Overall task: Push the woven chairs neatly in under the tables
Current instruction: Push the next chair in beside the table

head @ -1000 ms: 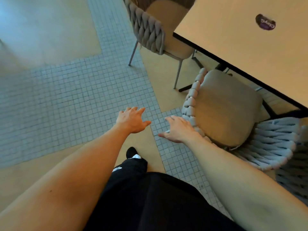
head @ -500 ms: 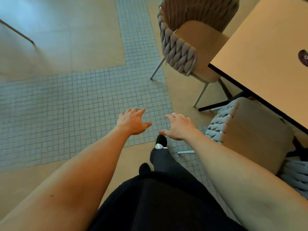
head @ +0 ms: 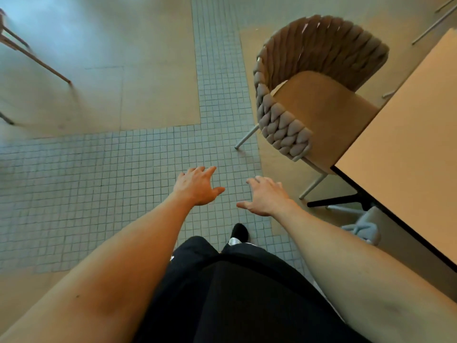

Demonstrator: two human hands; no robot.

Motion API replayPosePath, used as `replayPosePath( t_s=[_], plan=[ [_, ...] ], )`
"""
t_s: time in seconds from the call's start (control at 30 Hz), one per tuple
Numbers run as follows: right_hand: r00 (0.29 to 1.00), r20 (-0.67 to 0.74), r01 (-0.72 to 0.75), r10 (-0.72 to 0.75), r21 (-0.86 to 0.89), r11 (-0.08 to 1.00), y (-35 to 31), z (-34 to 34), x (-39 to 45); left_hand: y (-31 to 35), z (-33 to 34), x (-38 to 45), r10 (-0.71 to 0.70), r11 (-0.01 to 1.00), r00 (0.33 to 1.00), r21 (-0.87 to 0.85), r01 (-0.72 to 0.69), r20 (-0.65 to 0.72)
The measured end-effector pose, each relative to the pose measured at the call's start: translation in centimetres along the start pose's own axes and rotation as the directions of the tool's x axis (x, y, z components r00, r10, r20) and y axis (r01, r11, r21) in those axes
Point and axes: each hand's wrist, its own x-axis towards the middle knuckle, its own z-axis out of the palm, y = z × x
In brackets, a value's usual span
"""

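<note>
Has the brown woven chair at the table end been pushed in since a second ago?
No. Only the camera moved: the brown woven chair overlaps the table corner as before, and neither the left hand nor the right hand touches it.

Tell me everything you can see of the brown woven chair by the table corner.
The brown woven chair has a thick braided rope back curving around a smooth tan seat, on thin pale metal legs. It stands upright on the floor, its seat front tucked slightly under the light wooden table. Neither hand touches it.
</note>
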Motion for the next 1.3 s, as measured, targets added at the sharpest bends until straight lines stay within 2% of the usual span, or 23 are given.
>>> replayPosePath(
  t_s=[0.27, 0.43, 0.9, 1.1, 1.3],
  plan=[
    [1.0, 0.002, 0.029, -0.029, -0.016, 0.999, 0.0, -7.1, 8.5, -2.1, -5.6, 8.5, -0.022, 1.0, 1.0, -0.018, 0.022, -0.005],
    [1.0, -0.013, 0.009, -0.009, -0.01, 1.0, -1.0, -10.9, 14.7, -4.8, -10.1, 15.0, 0.015, 1.0, 1.0, 0.01, -0.015, 0.0],
    [0.976, -0.027, -0.209, 0.218, 0.183, 0.961, -6.2, -21.1, 28.5, -11.9, -23.8, 32.3, 0.26, 0.931, 0.957, 0.229, -0.283, 0.125],
    [0.956, -0.008, -0.278, 0.293, 0.291, 0.915, -5.1, -24.1, 31.9, -11.1, -27.8, 38.6, 0.344, 0.877, 0.921, 0.287, -0.385, 0.181],
    [0.924, -0.021, -0.346, 0.381, 0.373, 0.861, -1.5, -27.9, 36.3, -7.5, -31.6, 46.1, 0.445, 0.794, 0.868, 0.352, -0.496, 0.218]
  ],
)
